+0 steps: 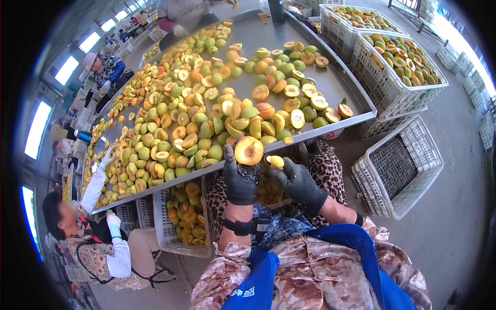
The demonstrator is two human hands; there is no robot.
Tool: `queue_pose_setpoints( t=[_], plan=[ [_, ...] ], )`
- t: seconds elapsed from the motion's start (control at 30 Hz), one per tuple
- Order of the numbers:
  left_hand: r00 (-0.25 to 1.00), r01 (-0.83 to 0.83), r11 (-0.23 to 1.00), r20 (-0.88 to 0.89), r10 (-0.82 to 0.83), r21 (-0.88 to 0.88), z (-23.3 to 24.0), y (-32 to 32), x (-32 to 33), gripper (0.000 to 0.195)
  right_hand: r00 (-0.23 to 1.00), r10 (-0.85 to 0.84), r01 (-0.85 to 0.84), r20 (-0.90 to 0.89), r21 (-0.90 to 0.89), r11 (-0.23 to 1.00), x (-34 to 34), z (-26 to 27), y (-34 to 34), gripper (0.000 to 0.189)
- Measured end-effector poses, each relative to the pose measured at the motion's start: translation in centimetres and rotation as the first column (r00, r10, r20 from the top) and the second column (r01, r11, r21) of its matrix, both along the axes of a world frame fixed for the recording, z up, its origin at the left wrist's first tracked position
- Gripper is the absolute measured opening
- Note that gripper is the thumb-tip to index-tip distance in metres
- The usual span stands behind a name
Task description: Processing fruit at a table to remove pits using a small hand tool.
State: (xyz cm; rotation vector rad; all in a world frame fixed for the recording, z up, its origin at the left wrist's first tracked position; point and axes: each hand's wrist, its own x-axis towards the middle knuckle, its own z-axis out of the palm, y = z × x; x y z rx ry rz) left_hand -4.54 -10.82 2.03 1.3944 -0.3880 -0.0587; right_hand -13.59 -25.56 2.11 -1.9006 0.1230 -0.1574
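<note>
Both of my hands wear dark gloves and are held at the near edge of a metal table. My left hand (241,180) grips a halved yellow-orange stone fruit (249,150), its cut face turned up with a brown centre. Close to its right, my right hand (300,184) holds a small tool with a rounded yellow part (276,161) between thumb and fingers; its exact kind is unclear. The two hands are apart. Beyond them, many green and yellow halved fruits (190,140) lie heaped on the metal table (329,83).
Under the table stands a plastic crate (166,232) of fruit halves. At the right are an empty white crate (422,186) and filled crates (410,93). A co-worker (97,240) sits at the left, reaching onto the table; another person (182,19) is across it.
</note>
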Motion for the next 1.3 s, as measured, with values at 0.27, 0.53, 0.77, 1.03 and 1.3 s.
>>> queue_pose_setpoints(
  t=[0.27,0.53,0.77,1.03,1.3],
  plan=[
    [0.926,0.124,0.888,-0.270,-0.264,-0.443,1.0,-0.2,-1.7,0.051,0.965,-0.127,0.076,0.230,0.220,0.973,1.2,-1.1,2.5,0.033],
    [0.884,-0.111,0.976,0.467,0.012,0.186,2.0,0.1,-1.6,0.037,0.963,-0.040,-0.069,0.266,0.389,0.919,0.8,-1.4,3.1,0.036],
    [0.925,-0.026,0.980,0.377,-0.052,0.199,3.5,-0.9,-2.0,0.020,0.958,0.016,-0.109,0.288,0.313,0.944,-0.1,-1.8,2.9,0.034],
    [0.980,0.129,0.972,-0.127,-0.156,-0.194,2.8,-2.6,-3.3,0.044,0.981,0.119,-0.172,0.150,0.418,0.892,-0.7,-3.9,1.0,0.039],
    [0.948,0.220,0.912,-0.145,-0.284,-0.347,4.5,-2.5,-2.9,0.046,0.957,0.176,-0.268,0.232,0.462,0.846,-1.3,-3.9,1.9,0.040]
  ],
)
